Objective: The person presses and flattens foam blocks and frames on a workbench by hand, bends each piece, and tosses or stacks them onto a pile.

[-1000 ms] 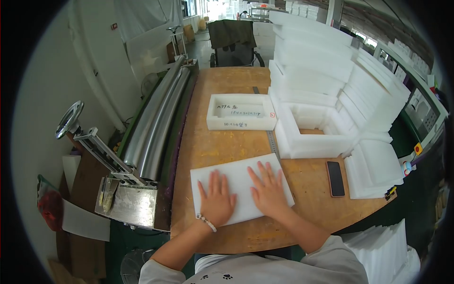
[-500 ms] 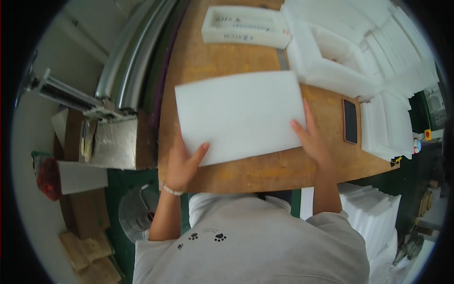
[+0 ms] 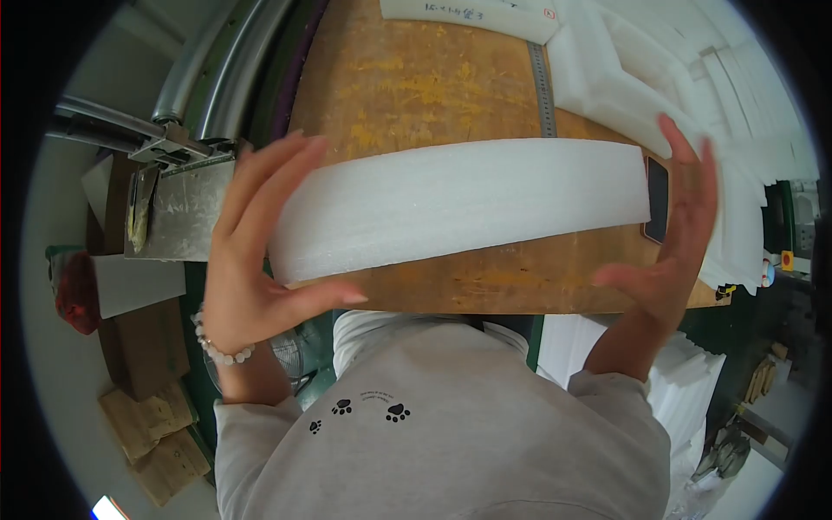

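Note:
A white foam block [image 3: 459,204] shows a long, narrow face to me above the near part of the wooden table; whether it rests on the table I cannot tell. My left hand [image 3: 256,247], with a beaded bracelet at the wrist, spreads its fingers and thumb around the block's left end. Whether its palm touches the foam is unclear. Just beyond the right end, my right hand [image 3: 680,230] is open, fingers stretched upward and thumb pointing inward, apart from the foam. Behind the block's right end, a phone [image 3: 658,201] is partly covered.
A steel ruler [image 3: 542,91] lies on the wooden table [image 3: 407,95]. At the back stands a foam piece with handwriting [image 3: 468,16]. More white foam [image 3: 598,78] is stacked at the right. Metal rollers [image 3: 238,78] run along the left side, and cardboard [image 3: 147,347] lies below.
The block has turned from its broad face to a narrow face. Both hands have moved outward and their fingers have spread; the right has come off the foam. My view has shifted slightly.

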A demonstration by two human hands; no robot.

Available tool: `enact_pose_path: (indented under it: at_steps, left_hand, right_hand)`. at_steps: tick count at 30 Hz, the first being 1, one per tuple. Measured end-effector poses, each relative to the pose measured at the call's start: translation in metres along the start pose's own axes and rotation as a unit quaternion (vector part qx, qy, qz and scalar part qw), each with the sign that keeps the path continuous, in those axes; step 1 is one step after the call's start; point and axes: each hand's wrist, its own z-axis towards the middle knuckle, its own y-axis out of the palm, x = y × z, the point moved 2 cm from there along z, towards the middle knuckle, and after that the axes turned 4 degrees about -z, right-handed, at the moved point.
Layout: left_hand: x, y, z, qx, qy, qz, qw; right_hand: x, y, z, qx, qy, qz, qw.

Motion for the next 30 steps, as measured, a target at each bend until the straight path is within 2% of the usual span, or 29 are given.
enact_pose_path:
  at_steps: [2,5,10,19,26,30]
  left_hand:
    - [0.014,-0.006,0.01,-0.023,-0.01,0.043,0.999]
    - [0.035,-0.002,0.028,-0.086,-0.03,0.177,0.98]
    - [0.046,0.016,0.036,-0.088,-0.031,0.128,0.987]
    - [0.04,0.008,0.022,-0.091,-0.075,0.143,0.983]
    - [0.032,-0.001,0.007,-0.061,-0.054,0.134,0.988]
    - [0.032,-0.007,0.001,-0.066,-0.099,0.125,0.985]
  right_hand:
    - [-0.029,0.002,0.025,-0.144,-0.057,-0.098,0.983]
    - [-0.056,0.02,0.052,-0.174,-0.101,-0.094,0.975]
    - [-0.076,0.047,0.082,-0.254,-0.211,-0.08,0.941]
    - [-0.056,0.045,0.071,-0.288,-0.248,-0.106,0.919]
    - [-0.024,0.018,0.066,-0.317,-0.257,-0.172,0.896]
    - [-0.009,0.002,0.065,-0.337,-0.262,-0.217,0.878]
